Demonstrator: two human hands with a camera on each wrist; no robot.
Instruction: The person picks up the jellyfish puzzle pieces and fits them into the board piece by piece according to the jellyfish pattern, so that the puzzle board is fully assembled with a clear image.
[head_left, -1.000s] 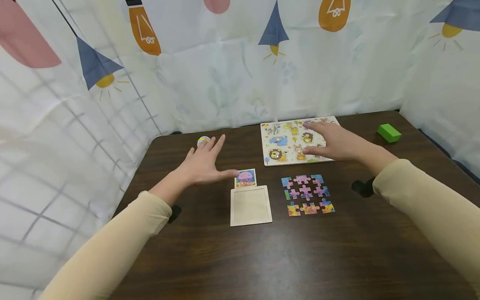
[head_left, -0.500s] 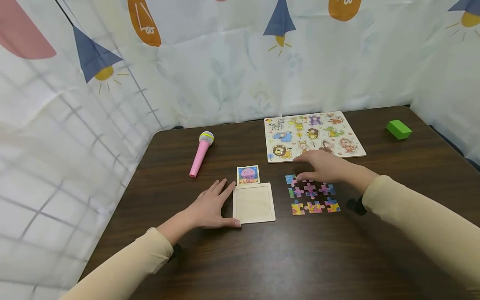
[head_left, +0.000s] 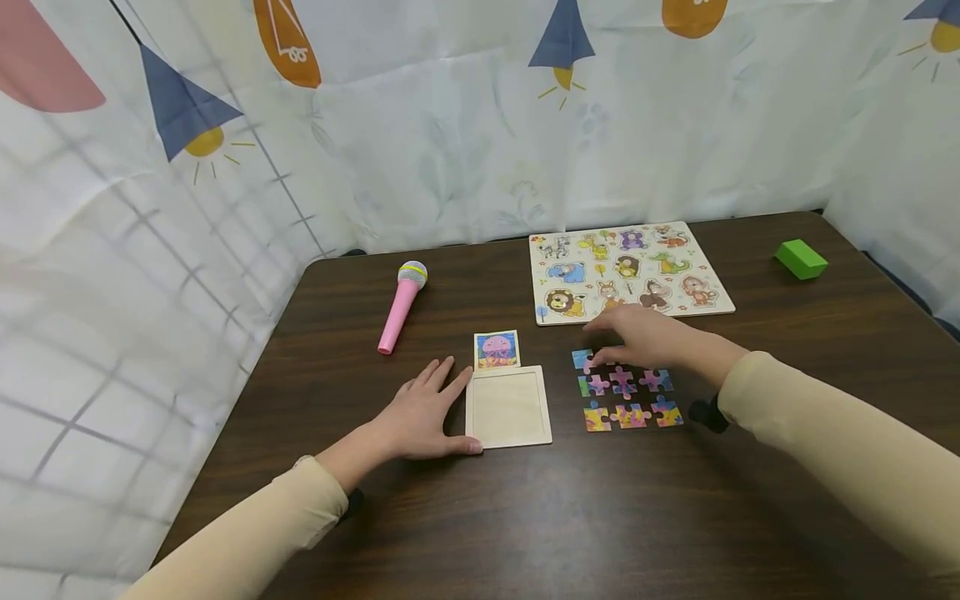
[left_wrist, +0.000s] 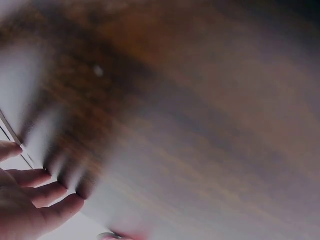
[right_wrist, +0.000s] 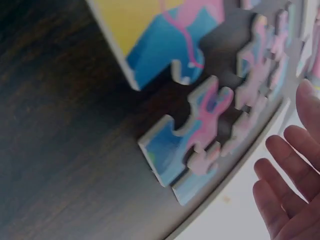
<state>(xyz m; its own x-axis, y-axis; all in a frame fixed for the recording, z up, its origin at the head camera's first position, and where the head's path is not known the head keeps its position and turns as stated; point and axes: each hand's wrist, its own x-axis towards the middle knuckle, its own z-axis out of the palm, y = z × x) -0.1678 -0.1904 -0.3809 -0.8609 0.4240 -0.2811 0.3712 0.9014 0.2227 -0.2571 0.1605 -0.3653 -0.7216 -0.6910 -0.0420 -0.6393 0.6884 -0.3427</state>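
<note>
A shallow square wooden puzzle tray lies on the dark table, bare inside. Its left edge meets the spread fingers and thumb of my left hand; the left wrist view catches those straight fingers against the table. Directly behind the tray is a small picture card with a pink jellyfish. Right of the tray, jigsaw pieces are laid out separately in rows. Over the back row hovers my right hand, thumb and fingers apart, covering some pieces. The right wrist view shows loosely bent fingers with nothing between them.
Behind the right hand lies an animal puzzle board. A pink toy microphone is at the back left, and a green block at the far right. Printed curtains hang along the table's back and sides.
Both hands have come down from above the table. The left has settled at the tray's left edge; the right has lowered over the back row of jigsaw pieces. The microphone is now uncovered.
</note>
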